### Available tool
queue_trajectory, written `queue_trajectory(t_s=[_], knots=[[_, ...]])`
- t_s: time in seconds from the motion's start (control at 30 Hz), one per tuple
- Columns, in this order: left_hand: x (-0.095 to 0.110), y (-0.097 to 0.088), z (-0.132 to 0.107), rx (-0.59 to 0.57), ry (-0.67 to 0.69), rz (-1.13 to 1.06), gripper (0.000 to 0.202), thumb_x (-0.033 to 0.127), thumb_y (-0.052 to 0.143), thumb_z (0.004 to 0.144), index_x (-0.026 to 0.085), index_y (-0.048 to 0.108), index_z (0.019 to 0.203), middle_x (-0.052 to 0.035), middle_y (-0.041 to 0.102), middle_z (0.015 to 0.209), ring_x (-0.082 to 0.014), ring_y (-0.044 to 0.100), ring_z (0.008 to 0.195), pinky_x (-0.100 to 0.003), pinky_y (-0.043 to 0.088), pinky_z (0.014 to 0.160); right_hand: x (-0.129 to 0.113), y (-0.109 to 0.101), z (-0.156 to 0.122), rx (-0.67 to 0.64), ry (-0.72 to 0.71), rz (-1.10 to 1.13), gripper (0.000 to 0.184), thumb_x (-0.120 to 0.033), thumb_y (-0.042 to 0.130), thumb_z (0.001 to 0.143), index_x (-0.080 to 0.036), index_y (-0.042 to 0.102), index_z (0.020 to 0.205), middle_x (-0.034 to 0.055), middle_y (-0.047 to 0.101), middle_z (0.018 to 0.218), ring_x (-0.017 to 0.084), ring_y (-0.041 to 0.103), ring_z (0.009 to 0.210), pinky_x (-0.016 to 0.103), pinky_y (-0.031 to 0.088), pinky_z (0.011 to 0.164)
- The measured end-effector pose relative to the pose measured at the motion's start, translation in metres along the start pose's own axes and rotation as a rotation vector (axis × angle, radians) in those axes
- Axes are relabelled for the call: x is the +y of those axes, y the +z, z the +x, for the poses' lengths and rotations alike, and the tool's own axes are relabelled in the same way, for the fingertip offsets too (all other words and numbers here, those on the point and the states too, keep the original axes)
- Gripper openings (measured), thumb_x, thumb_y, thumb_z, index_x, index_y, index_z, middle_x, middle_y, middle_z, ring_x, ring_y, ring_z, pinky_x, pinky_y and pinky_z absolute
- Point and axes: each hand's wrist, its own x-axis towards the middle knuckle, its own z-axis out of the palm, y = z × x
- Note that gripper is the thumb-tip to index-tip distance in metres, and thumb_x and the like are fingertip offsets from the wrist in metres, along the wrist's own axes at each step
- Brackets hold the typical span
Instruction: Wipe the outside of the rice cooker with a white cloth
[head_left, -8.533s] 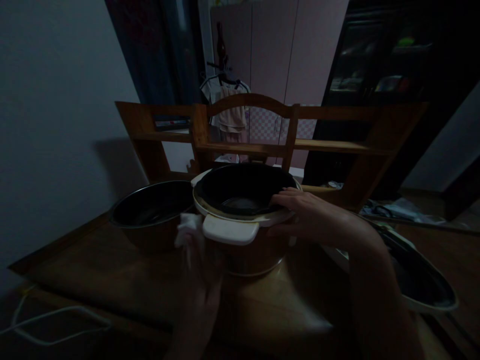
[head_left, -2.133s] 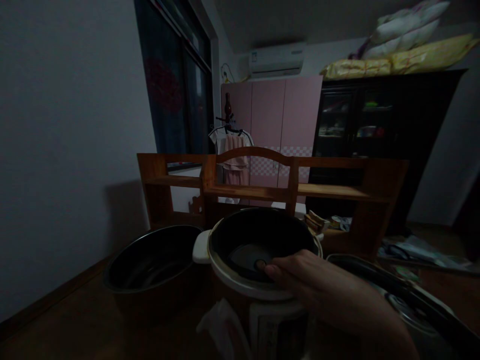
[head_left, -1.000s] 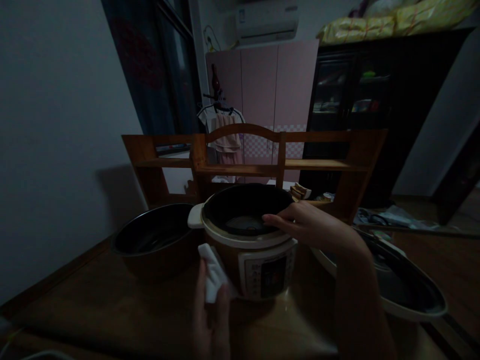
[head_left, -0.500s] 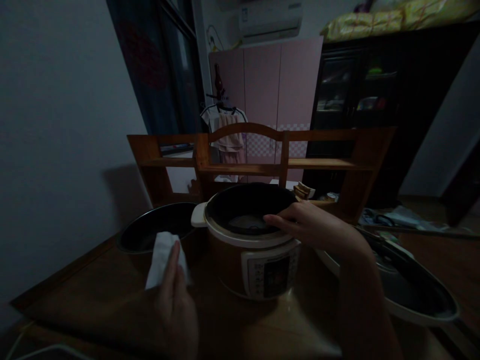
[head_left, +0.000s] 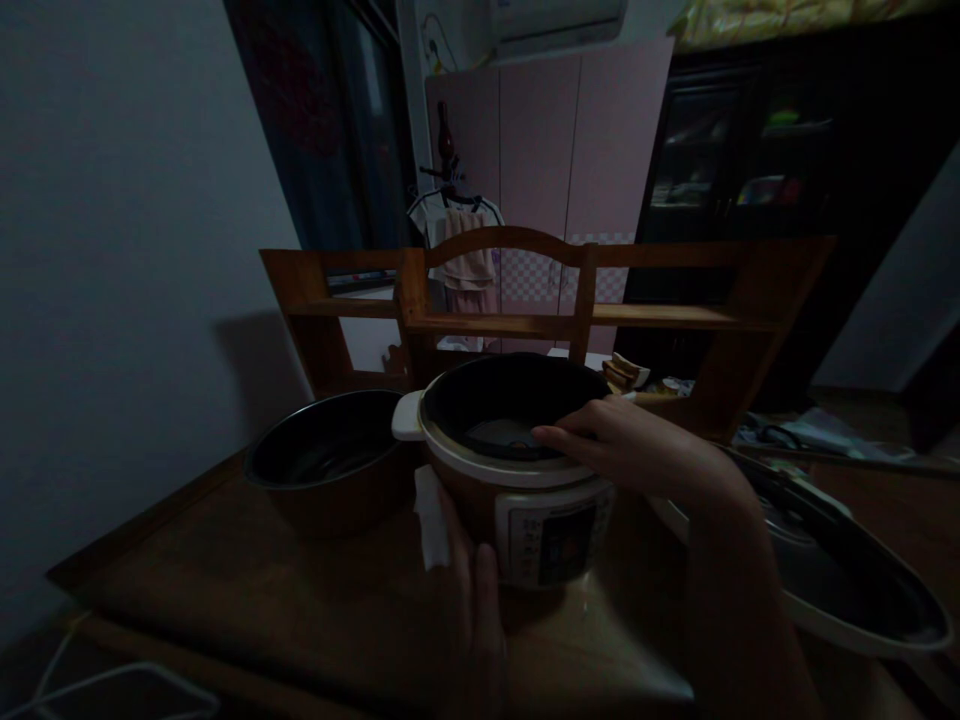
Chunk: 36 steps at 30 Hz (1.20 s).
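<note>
An open electric cooker [head_left: 480, 495] with a cream rim and a front control panel stands on the wooden table [head_left: 247, 590]. My right hand [head_left: 637, 450] rests on its right rim, fingers curled over the edge. My left hand [head_left: 472, 590] presses a white cloth [head_left: 431, 520] flat against the cooker's left front side. The room is dim.
A dark inner pot [head_left: 330, 465] sits left of the cooker. The cooker's lid [head_left: 840, 570] lies at the right. A wooden shelf rack [head_left: 525, 320] stands behind. A white cable [head_left: 97, 680] runs at the lower left.
My left hand moved with the cloth from left of the cooker onto its left front side. My right hand stayed on the rim.
</note>
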Motion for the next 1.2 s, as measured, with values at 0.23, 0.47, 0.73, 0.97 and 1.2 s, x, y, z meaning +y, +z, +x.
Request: queue_trajectory(t_s=[0.23, 0.47, 0.73, 0.97, 1.2], knots=[[0.007, -0.011, 0.022, 0.021, -0.192, -0.243, 0.067, 0.054, 0.030, 0.102, 0.027, 0.019, 0.162, 0.0007, 0.009, 0.173, -0.0157, 0.007, 0.158, -0.033, 0.012, 0.129, 0.000, 0.002, 0.001, -0.007, 0.028, -0.004, 0.053, -0.057, 0.045, 0.101, -0.020, 0.072, 0.074, 0.0003, 0.064, 0.066, 0.011, 0.051, 0.059, 0.026, 0.028, 0.054], [0.032, -0.003, 0.027, -0.017, 0.180, -0.005, 0.071, 0.041, 0.037, 0.103, 0.033, 0.000, 0.163, 0.0008, 0.003, 0.174, -0.0187, 0.005, 0.159, -0.042, 0.008, 0.130, 0.001, 0.002, 0.002, -0.010, 0.016, -0.028, 0.054, -0.058, 0.043, 0.101, -0.021, 0.074, 0.078, 0.0017, 0.067, 0.067, 0.012, 0.054, 0.059, 0.026, 0.030, 0.056], [0.024, -0.001, 0.029, 0.190, 0.178, -0.019, 0.077, 0.037, 0.049, 0.099, 0.032, 0.006, 0.163, -0.0074, 0.015, 0.172, -0.0239, 0.019, 0.157, -0.046, 0.019, 0.128, 0.002, 0.002, 0.003, -0.019, 0.024, -0.011, 0.056, -0.061, 0.043, 0.100, -0.021, 0.074, 0.078, 0.0028, 0.068, 0.071, 0.013, 0.055, 0.062, 0.026, 0.031, 0.057], [0.005, -0.028, 0.072, 0.299, 0.064, -0.113, 0.036, 0.044, 0.057, 0.094, 0.022, 0.067, 0.121, -0.0071, 0.065, 0.130, -0.0217, 0.060, 0.122, -0.033, 0.048, 0.105, 0.004, 0.003, 0.002, -0.003, 0.021, -0.028, 0.053, -0.058, 0.044, 0.101, -0.021, 0.073, 0.077, 0.0013, 0.066, 0.069, 0.012, 0.054, 0.063, 0.026, 0.030, 0.057], [-0.005, -0.037, 0.091, 0.197, 0.021, -0.137, 0.039, 0.047, 0.070, 0.085, 0.021, 0.067, 0.114, -0.0050, 0.073, 0.109, -0.0192, 0.068, 0.098, -0.028, 0.053, 0.084, 0.004, 0.004, 0.002, -0.003, 0.028, -0.041, 0.053, -0.059, 0.044, 0.101, -0.022, 0.071, 0.074, 0.0007, 0.064, 0.069, 0.012, 0.053, 0.064, 0.027, 0.030, 0.058]])
